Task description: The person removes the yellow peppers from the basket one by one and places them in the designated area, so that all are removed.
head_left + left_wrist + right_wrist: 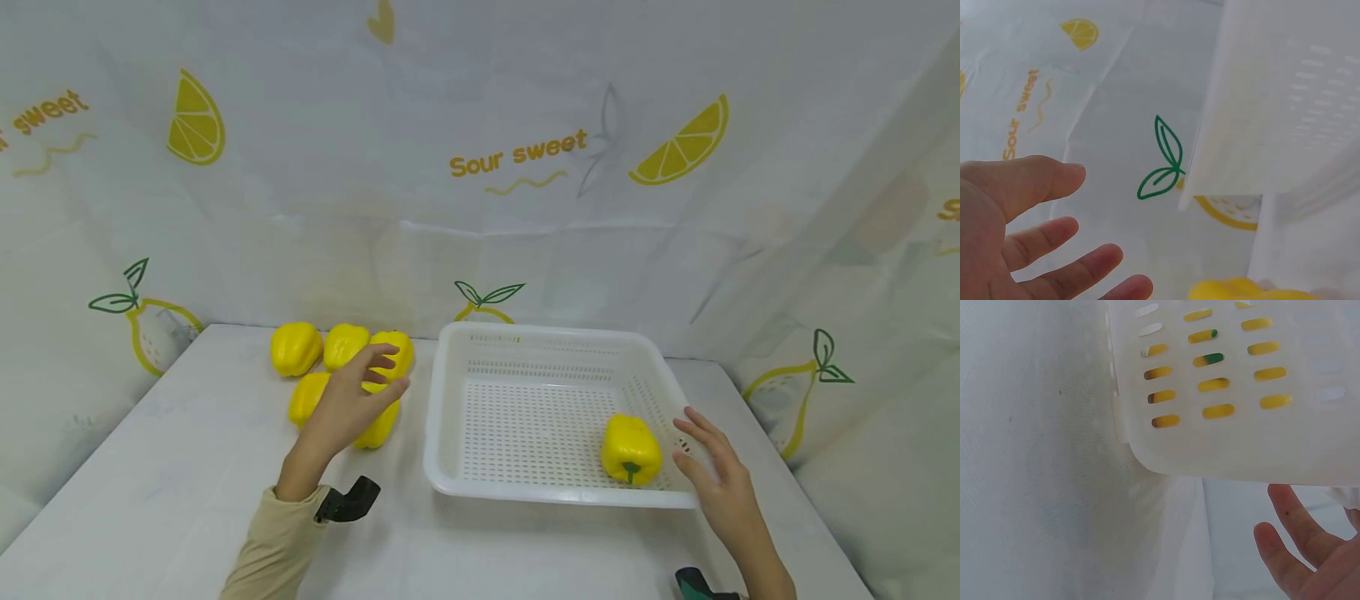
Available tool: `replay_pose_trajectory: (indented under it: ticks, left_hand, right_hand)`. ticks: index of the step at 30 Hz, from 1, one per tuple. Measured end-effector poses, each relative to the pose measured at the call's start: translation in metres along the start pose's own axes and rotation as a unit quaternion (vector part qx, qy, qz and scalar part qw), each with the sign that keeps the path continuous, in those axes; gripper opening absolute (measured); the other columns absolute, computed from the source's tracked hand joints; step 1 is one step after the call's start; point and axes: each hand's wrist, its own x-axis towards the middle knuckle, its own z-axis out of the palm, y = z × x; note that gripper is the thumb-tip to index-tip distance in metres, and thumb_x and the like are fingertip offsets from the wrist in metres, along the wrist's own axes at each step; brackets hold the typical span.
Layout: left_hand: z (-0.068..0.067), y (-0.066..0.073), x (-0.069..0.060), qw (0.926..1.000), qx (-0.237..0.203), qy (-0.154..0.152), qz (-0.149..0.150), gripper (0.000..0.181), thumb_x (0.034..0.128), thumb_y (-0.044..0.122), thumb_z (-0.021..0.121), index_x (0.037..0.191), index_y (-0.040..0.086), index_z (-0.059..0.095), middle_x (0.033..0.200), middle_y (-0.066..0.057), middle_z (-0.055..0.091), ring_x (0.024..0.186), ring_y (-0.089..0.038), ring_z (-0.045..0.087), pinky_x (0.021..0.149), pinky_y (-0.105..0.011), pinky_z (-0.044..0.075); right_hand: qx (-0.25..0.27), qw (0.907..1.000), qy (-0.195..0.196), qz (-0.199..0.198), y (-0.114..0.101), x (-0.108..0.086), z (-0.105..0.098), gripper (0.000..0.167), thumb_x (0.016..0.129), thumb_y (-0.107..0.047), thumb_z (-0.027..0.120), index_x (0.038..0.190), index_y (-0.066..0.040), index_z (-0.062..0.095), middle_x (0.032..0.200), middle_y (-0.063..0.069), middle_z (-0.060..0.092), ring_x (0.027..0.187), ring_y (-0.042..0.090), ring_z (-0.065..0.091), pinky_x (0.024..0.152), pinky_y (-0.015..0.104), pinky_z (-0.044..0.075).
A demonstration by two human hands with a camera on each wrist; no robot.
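Observation:
Several yellow bell peppers (pixel 296 349) lie grouped on the left part of the table. Over them hovers my left hand (pixel 347 407), its fingers loosely bent and apart with nothing between them; it partly hides the peppers behind. In the left wrist view, the thumb and fingers of this hand (pixel 1035 231) are spread, and a pepper edge (pixel 1241 290) shows below. A white perforated basket (pixel 525 495) holds one yellow bell pepper (pixel 632 448) at its front right. My right hand (pixel 723 479) is at the basket's right rim, fingers extended; whether it touches the rim I cannot tell.
The white table (pixel 172 467) carries the basket right of the peppers. Behind it hangs a white curtain (pixel 315 183) printed with lemons and lettering. A black wrist mount (pixel 348 500) sticks out from the left sleeve (pixel 273 537).

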Motion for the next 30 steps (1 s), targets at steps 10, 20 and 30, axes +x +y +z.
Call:
replay_pose_trajectory:
  ticks: [10, 20, 30]
  left_hand:
    - [0.01, 0.007, -0.002, 0.9995, -0.007, -0.004, 0.03, 0.049, 0.0933, 0.029, 0.067, 0.137, 0.013, 0.052, 0.13, -0.014, 0.062, 0.113, -0.033, 0.061, 0.094, -0.046, 0.052]
    - [0.024, 0.018, -0.006, 0.999, -0.004, -0.013, 0.043, 0.047, 0.0919, 0.028, 0.069, 0.135, 0.015, 0.054, 0.127, -0.012, 0.064, 0.112, -0.03, 0.061, 0.091, -0.044, 0.052]
    - [0.047, 0.026, -0.01, 0.9936, -0.015, -0.036, 0.106, 0.047, 0.0903, 0.022, 0.071, 0.133, 0.012, 0.056, 0.129, -0.006, 0.063, 0.114, -0.025, 0.059, 0.096, -0.049, 0.05]
  right_hand:
    - [-0.004, 1.0, -0.001, 0.002, -0.001, 0.001, -0.001, 0.044, 0.102, -0.016, 0.052, 0.142, 0.0, 0.047, 0.165, 0.012, 0.021, 0.152, 0.041, 0.011, 0.114, 0.073, 0.011]
    - [-0.008, 0.9999, 0.004, -0.011, -0.001, 0.001, 0.001, 0.043, 0.101, -0.015, 0.052, 0.142, 0.0, 0.048, 0.163, 0.016, 0.024, 0.153, 0.038, 0.012, 0.114, 0.072, 0.011]
    - [-0.006, 0.9999, 0.003, -0.008, 0.0, 0.0, 0.0, 0.044, 0.102, -0.015, 0.052, 0.142, 0.0, 0.048, 0.164, 0.014, 0.023, 0.152, 0.039, 0.012, 0.114, 0.073, 0.011]
